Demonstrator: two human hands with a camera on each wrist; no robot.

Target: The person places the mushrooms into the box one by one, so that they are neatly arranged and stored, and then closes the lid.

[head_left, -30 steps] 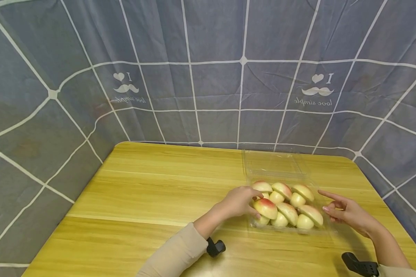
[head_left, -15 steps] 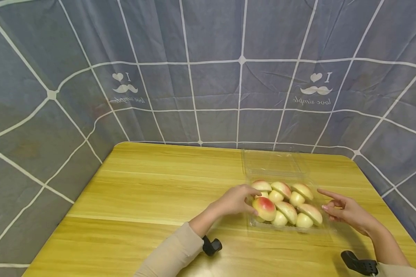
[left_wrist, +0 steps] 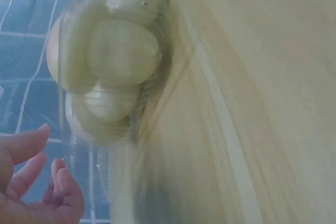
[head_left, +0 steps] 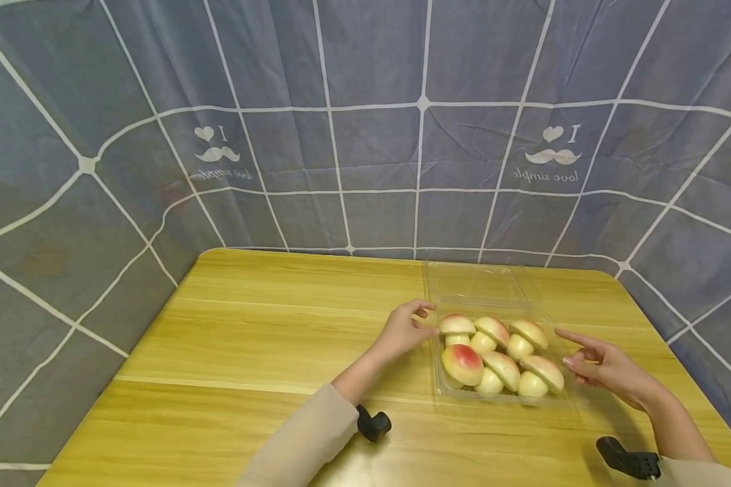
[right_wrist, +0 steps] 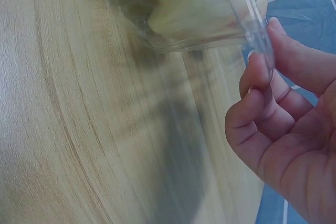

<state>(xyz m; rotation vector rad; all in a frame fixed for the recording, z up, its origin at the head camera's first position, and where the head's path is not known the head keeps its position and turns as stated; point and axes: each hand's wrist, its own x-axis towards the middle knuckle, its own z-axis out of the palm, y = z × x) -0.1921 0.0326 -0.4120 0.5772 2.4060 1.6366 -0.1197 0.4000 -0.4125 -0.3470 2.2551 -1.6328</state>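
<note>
In the head view, a clear plastic box (head_left: 436, 379) holds two rows of pale yellow mushroom-shaped pieces (head_left: 501, 368) with red-blushed caps. The front-left mushroom (head_left: 463, 365) has its cap facing up; the others lie on their sides with stems showing. Just off the box's left rim is my left hand (head_left: 404, 329), fingers loosely bent and nothing between them. The left wrist view also shows this hand (left_wrist: 39, 182) apart from the box. My right hand (head_left: 612, 372) is at the right side, where the right wrist view shows its thumb and finger pinching the box's clear rim (right_wrist: 257, 32).
The box's transparent lid (head_left: 481, 283) lies folded back behind it. Everything stands on a yellow wood-grain table (head_left: 268, 338), with the box on its right part. A grey-blue curtain (head_left: 378, 155) with white lines surrounds the back and sides.
The front-left mushroom has turned so its red cap faces up. My left hand has let go of it and moved back and left, out of the box. The right hand stays in place.
</note>
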